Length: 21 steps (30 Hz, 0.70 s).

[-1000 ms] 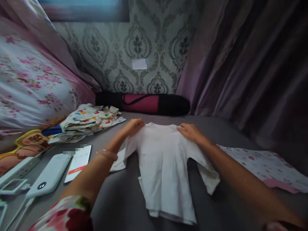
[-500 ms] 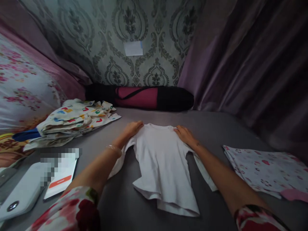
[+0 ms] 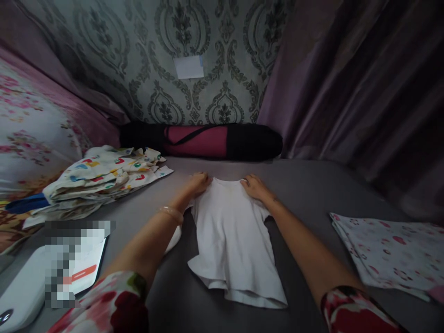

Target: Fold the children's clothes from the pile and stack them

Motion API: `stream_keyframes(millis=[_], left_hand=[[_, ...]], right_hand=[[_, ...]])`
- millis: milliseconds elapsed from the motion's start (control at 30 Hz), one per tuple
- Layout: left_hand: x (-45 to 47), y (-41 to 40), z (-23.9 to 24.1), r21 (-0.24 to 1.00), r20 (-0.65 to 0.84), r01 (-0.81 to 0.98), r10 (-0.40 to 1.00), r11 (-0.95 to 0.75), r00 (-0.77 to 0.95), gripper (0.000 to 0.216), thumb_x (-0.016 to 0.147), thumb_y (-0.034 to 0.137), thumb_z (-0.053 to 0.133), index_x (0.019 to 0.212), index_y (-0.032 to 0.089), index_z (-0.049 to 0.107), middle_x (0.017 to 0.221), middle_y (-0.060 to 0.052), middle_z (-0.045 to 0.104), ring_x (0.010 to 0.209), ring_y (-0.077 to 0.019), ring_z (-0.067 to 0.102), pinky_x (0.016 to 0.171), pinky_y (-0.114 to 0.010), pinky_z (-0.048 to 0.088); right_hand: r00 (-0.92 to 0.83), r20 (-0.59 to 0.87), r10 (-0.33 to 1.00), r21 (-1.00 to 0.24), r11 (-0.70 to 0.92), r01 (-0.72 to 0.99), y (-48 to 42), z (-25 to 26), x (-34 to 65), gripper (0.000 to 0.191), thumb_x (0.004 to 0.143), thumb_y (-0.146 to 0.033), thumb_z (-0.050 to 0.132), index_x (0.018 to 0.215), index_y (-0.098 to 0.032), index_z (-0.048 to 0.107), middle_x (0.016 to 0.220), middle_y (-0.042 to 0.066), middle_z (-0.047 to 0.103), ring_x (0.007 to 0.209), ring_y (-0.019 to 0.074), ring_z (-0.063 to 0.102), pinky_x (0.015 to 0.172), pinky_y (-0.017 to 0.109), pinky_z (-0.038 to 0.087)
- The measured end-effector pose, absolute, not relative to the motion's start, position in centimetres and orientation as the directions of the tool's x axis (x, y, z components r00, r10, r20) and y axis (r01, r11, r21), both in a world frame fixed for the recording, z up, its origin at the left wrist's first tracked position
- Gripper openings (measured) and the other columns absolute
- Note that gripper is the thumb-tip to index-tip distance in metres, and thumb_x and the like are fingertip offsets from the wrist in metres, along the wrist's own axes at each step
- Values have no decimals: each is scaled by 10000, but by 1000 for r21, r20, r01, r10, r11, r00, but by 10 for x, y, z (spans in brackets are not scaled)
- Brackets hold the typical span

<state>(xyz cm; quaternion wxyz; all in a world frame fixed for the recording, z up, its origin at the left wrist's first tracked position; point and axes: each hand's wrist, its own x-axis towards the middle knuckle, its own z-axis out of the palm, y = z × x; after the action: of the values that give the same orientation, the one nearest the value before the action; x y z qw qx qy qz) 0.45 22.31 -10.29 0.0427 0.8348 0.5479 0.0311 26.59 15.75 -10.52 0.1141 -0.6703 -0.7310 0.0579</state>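
Your white shirt (image 3: pixel 234 236) lies front and centre on the grey bed sheet (image 3: pixel 294 185), collar away from you and hem toward you. Your left hand (image 3: pixel 200 183) and right hand (image 3: pixel 255 186) are at its two shoulders, either side of the neckline, and the fingers of each look closed on the fabric, though your thumbs are hard to make out.

As far as you can judge, the work is at an early stage: the body is spread out and the collar is fairly straight, but no fold is made in it. The hem is uneven, with its left corner flaring outward, and the left sleeve partly shows beneath your forearm. Smoothing and any folding seem left to do. The heart-print cloth (image 3: pixel 395 252) on your right lies flat in layers; the patterned clothes pile (image 3: pixel 107 178) on your left is looser.
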Motion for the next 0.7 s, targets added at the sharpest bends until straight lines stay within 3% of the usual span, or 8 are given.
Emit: stream_keyframes(millis=[100,233,367,433,533,633,700], left_hand=[[13,222,-113,103,36,912,918,-397,395,388,951,452,356,1026,150,588,1060,-135,644,1017,-254,592,836,-335,433],[18,220,-123,8,102,910,906,-413,411,391,982,392,288,1089,107,534,1079,-172,621,1028,-260,572,885,-360,409],[19,213,-104,-52,26,901,901,-432,433,346,955,371,371,1118,109,528,1114,-176,593,1041,-277,556,884,-376,416],[20,206,-89,-71,54,901,900,-428,431,357,917,359,454,1171,114,509,1165,-179,559,1074,-298,535,878,-393,427],[25,192,-69,-22,113,863,856,-505,504,364,905,324,475,1216,137,496,1190,-166,540,1085,-296,531,879,-399,437],[42,179,-62,74,116,773,775,-631,621,342,899,279,472,1211,147,520,1185,-152,562,1089,-282,544,897,-394,442],[63,172,-65,149,98,702,717,-696,690,321,880,236,480,1182,154,551,1167,-135,592,1081,-267,561,913,-389,448]], right_hand=[[-52,143,988,-204,81,976,156,-113,257,341,968,-379,404,1110,-155,620,1114,118,617,1075,230,538,918,307,356],[21,222,975,-184,21,983,155,-117,249,345,969,-380,411,1119,-139,607,1135,143,608,1090,250,521,937,352,346],[5,134,991,-366,44,930,150,-95,274,327,978,-345,400,1120,-150,622,1102,110,649,1029,185,573,868,265,399],[105,71,992,-424,-65,903,130,-82,303,322,981,-336,397,1038,-148,653,998,86,681,936,168,608,791,246,434],[289,-143,946,-416,-323,850,74,-68,348,292,958,-371,473,1014,-149,654,1004,72,666,900,175,623,763,270,486],[346,-226,911,-382,-409,829,13,-63,374,299,932,-363,540,1180,-198,574,1217,74,570,1003,193,591,858,390,513],[353,-250,902,-367,-425,827,-17,-61,378,273,921,-378,551,1108,-191,617,1179,77,596,979,201,599,831,371,522]])
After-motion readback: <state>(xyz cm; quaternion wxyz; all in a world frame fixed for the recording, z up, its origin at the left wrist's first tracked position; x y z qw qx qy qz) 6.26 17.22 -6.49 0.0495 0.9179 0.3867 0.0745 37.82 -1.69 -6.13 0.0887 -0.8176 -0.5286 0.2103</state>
